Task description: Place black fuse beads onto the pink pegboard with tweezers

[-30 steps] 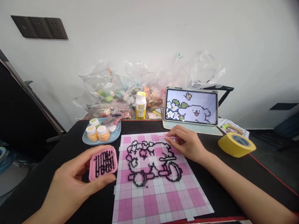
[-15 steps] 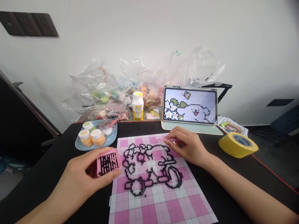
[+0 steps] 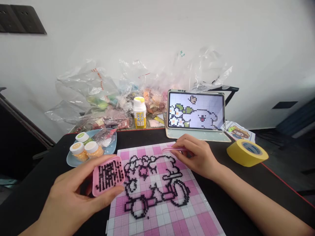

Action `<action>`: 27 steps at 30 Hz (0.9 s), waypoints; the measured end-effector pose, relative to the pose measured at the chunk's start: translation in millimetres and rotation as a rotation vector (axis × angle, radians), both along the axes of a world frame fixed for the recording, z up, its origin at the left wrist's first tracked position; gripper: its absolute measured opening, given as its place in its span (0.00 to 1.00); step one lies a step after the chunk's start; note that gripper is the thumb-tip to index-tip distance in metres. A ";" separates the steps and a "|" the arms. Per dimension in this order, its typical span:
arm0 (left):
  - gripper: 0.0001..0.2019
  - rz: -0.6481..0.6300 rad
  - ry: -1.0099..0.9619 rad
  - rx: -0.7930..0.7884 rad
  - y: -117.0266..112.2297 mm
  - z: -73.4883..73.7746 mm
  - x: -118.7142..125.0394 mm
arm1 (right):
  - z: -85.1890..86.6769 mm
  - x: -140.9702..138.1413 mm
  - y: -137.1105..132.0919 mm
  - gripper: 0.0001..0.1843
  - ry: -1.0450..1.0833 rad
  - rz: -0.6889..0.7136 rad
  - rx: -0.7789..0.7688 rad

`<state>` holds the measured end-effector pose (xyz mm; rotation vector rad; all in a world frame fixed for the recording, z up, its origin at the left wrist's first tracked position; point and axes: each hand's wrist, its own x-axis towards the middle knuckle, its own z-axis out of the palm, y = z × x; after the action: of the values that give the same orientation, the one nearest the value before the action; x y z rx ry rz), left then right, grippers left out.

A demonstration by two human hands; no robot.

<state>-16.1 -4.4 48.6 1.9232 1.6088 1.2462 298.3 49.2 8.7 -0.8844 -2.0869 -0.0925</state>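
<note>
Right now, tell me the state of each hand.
Left hand: closed around the pink bead tray.
Right hand: closed, pinching the pink tweezers over the pegboard.

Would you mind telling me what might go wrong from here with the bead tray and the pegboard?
1. The left hand holds the pink bead tray tilted, gripped only at its edges; its black beads could slide out.
2. The right hand, gripping the tweezers, lies over the pegboard right beside the black bead outline; a nudge of the wrist might knock beads off their pegs.
</note>
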 end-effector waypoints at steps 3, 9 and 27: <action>0.21 0.052 -0.023 0.056 1.1 -0.6 -1.5 | -0.3 0.0 0.3 0.04 0.001 -0.011 0.018; 0.20 -0.103 -0.013 0.053 7.5 8.2 4.1 | -1.5 -2.9 -2.1 0.07 -0.045 -0.038 0.038; 0.21 -0.106 0.042 0.031 18.0 -5.4 -7.4 | -8.4 -7.2 3.8 0.10 -0.052 -0.079 0.044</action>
<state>-23.5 13.6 43.2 2.0376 1.4949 1.2031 291.0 52.9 0.3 -0.9468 -2.0903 -0.2045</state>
